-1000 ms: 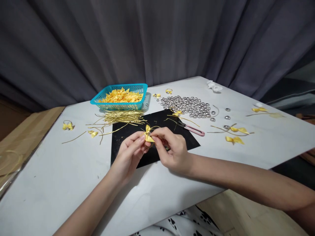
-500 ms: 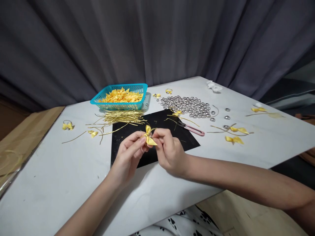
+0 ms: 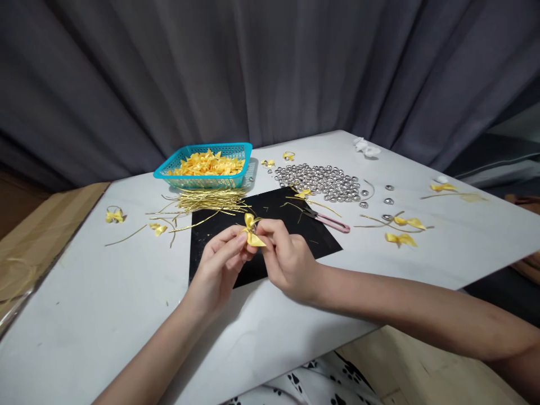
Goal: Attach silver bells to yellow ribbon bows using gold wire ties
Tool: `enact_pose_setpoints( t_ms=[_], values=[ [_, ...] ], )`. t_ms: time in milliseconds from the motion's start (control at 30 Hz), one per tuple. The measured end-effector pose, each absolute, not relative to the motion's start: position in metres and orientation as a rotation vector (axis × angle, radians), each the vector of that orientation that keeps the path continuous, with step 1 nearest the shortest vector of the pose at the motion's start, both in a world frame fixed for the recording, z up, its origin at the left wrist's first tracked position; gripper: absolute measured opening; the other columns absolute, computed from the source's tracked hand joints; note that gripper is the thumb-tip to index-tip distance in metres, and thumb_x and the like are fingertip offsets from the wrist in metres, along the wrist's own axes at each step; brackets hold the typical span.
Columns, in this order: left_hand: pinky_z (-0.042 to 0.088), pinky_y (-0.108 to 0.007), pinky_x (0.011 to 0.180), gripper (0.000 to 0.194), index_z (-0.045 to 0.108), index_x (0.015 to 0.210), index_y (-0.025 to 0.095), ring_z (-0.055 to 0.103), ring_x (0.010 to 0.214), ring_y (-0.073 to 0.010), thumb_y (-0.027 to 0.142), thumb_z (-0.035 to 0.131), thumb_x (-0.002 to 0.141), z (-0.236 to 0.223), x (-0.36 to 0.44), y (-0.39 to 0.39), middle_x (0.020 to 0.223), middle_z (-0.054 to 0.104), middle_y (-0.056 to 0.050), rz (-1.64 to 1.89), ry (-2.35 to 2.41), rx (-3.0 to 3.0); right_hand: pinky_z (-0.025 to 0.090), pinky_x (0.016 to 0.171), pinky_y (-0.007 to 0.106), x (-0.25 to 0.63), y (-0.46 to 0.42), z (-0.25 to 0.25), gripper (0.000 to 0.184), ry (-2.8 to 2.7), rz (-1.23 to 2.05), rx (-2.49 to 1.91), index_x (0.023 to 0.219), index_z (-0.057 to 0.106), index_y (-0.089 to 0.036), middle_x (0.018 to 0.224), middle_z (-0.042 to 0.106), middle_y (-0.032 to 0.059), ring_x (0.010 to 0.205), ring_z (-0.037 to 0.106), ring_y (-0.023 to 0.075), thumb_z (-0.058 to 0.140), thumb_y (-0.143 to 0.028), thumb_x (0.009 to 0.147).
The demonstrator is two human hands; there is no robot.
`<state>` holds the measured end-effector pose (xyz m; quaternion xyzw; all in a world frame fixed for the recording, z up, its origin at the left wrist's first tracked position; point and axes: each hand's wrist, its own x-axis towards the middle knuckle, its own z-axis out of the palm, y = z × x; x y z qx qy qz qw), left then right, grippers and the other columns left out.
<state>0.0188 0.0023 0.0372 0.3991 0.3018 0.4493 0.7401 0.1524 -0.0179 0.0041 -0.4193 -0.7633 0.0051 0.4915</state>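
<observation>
A yellow ribbon bow [image 3: 254, 238] is held up between my hands, over the black sheet [image 3: 270, 205]. My left hand [image 3: 221, 259] pinches the bow from its left side with thumb and fingers. On the other side my right hand [image 3: 289, 253] is closed, its thumb and forefinger at the bow's edge. A bit of gold wire shows by the right fingertips; a silvery bead seems to sit at the bow's middle, but the fingers partly hide it. Behind the hands lies a bundle of gold wire twist ties [image 3: 211, 201].
A teal basket [image 3: 245, 151] full of yellow bows stands at the back left. Silver beads [image 3: 324, 181] lie heaped right of it. Pink-handled snips [image 3: 333, 223] rest on the black sheet's right side. Loose bows [image 3: 400, 239] and wires lie on both sides of the white table [image 3: 105, 304].
Both hands and the bow have shifted very slightly left and up. The grip on the bow stays the same, and the things on the table have not moved.
</observation>
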Motion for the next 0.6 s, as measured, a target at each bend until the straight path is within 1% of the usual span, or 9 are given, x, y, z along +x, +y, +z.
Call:
enact_pose_setpoints(
  t_ms=[100, 200, 400, 600],
  values=[
    [0.045, -0.013, 0.058, 0.012, 0.068, 0.063, 0.014, 0.052, 0.060, -0.0069, 0.024, 0.075, 0.065, 0.0355, 0.0178, 0.0026, 0.061, 0.058, 0.001, 0.977, 0.656, 0.872, 0.044, 0.049, 0.017, 0.1515, -0.0183, 0.0036, 0.013, -1.850, 0.040, -1.014, 0.106, 0.035, -0.017, 0.074, 0.064, 0.0022, 0.056, 0.064, 0.0100, 0.031, -0.016, 0.094],
    [0.045, -0.014, 0.058, 0.012, 0.068, 0.063, 0.014, 0.051, 0.060, -0.0070, 0.023, 0.074, 0.066, 0.0350, 0.0172, 0.0025, 0.061, 0.057, 0.001, 0.973, 0.648, 0.879, 0.044, 0.048, 0.017, 0.1508, -0.0190, 0.0047, 0.013, -1.849, 0.018, -1.010, 0.106, 0.035, -0.018, 0.077, 0.064, 0.0030, 0.054, 0.063, 0.0097, 0.030, -0.016, 0.094],
    [0.045, -0.014, 0.058, 0.011, 0.068, 0.063, 0.014, 0.050, 0.059, -0.0071, 0.022, 0.073, 0.067, 0.0356, 0.0181, 0.0017, 0.061, 0.057, 0.000, 0.972, 0.660, 0.901, 0.046, 0.050, 0.018, 0.1503, -0.0208, 0.0057, 0.018, -1.841, 0.088, -0.987, 0.106, 0.034, -0.019, 0.074, 0.064, 0.0013, 0.055, 0.063, 0.0102, 0.033, -0.011, 0.090],
    [0.044, -0.014, 0.056, 0.011, 0.068, 0.065, 0.014, 0.050, 0.057, -0.0069, 0.024, 0.074, 0.065, 0.0359, 0.0188, -0.0003, 0.061, 0.058, 0.000, 0.951, 0.696, 0.893, 0.049, 0.053, 0.020, 0.1490, -0.0208, -0.0005, 0.019, -1.826, 0.180, -0.965, 0.105, 0.032, -0.020, 0.073, 0.062, 0.0007, 0.059, 0.064, 0.0116, 0.032, -0.011, 0.088]
  ],
)
